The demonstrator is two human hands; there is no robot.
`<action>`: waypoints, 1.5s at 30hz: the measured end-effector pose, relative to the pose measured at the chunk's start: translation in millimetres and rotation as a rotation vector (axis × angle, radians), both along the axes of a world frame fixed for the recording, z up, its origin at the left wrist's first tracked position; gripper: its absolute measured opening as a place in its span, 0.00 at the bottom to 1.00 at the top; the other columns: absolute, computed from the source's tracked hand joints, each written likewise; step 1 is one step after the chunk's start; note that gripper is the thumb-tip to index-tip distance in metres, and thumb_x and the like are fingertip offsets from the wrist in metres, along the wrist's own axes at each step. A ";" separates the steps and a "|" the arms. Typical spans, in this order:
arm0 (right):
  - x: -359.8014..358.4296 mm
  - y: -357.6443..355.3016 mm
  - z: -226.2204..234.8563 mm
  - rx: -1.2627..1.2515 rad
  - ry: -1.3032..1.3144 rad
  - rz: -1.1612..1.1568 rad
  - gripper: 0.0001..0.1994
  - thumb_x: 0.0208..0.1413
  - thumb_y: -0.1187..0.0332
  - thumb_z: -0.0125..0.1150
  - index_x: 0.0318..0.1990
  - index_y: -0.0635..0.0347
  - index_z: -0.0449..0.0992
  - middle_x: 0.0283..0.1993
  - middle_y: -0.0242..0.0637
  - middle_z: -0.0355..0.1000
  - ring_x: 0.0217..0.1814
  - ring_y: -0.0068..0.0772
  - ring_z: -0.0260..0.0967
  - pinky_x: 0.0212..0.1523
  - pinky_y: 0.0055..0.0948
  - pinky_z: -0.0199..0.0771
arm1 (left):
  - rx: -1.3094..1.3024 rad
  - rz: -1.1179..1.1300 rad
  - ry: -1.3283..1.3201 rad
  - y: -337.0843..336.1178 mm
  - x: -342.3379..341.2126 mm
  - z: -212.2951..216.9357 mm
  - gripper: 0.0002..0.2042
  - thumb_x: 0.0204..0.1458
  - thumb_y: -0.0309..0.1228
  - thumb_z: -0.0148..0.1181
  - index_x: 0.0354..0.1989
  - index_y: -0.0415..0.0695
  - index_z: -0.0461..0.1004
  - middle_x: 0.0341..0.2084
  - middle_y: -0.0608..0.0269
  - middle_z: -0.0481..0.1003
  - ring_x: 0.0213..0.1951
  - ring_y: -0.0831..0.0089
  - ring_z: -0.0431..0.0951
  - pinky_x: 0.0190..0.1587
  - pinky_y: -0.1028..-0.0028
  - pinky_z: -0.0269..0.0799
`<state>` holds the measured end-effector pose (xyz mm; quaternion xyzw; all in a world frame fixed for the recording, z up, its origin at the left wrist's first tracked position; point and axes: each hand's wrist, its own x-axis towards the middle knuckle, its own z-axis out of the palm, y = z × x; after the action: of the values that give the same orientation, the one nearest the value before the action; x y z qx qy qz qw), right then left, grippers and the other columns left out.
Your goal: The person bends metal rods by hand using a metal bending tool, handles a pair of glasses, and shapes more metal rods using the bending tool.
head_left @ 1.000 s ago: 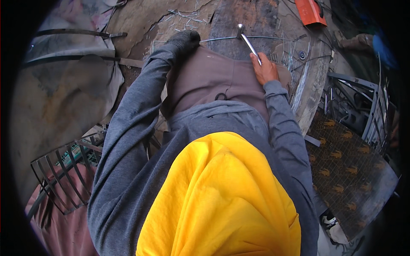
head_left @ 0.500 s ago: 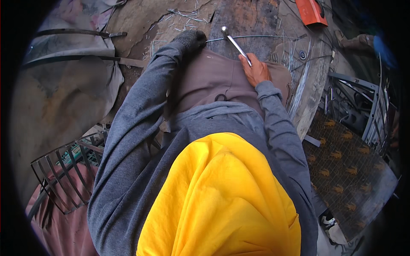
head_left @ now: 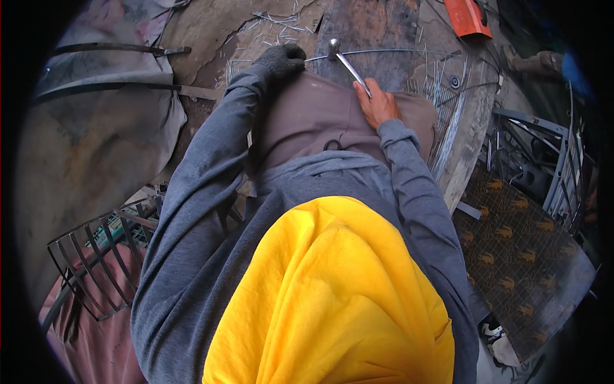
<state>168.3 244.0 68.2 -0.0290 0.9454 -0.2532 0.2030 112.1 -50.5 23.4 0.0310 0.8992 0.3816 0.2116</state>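
The gloved left hand (head_left: 279, 59) presses closed on a thin wire (head_left: 409, 51) to steady it on the table (head_left: 377, 25), while the right hand (head_left: 377, 105) grips a small hammer (head_left: 345, 61) whose head rests on that wire.

Metal hammer (head_left: 347, 63), head on curved wire (head_left: 390, 51)

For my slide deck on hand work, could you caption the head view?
Gloved left hand steadies a wire on a rusty plate while the bare right hand holds a small hammer.
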 end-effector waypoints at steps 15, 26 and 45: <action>3.5 -11.1 5.4 -0.069 0.045 0.011 0.22 0.63 0.41 0.46 0.46 0.49 0.71 0.36 0.51 0.78 0.42 0.63 0.75 0.44 0.53 0.73 | -0.041 0.187 -0.021 23.3 -3.9 1.6 0.21 0.44 0.40 0.65 0.45 0.43 0.78 0.44 0.49 0.79 0.50 0.54 0.78 0.54 0.62 0.71; 8.0 1.1 13.9 -0.104 -0.014 -0.052 0.23 0.62 0.41 0.49 0.46 0.49 0.75 0.38 0.51 0.78 0.45 0.62 0.74 0.45 0.51 0.73 | -0.030 -0.109 -0.030 0.3 -13.4 -8.0 0.17 0.48 0.39 0.59 0.44 0.42 0.78 0.42 0.51 0.79 0.49 0.54 0.78 0.53 0.61 0.71; -7.0 50.4 33.6 -0.224 0.310 -0.242 0.25 0.61 0.43 0.53 0.46 0.57 0.77 0.35 0.49 0.77 0.38 0.54 0.76 0.39 0.42 0.73 | -0.232 -0.209 0.110 -36.5 2.6 -12.7 0.14 0.54 0.40 0.55 0.45 0.49 0.78 0.43 0.50 0.78 0.48 0.52 0.78 0.52 0.59 0.71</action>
<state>161.3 294.4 101.8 0.0238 0.9279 -0.3715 0.0187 114.8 -87.1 10.7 0.1206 0.9394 0.2489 0.2026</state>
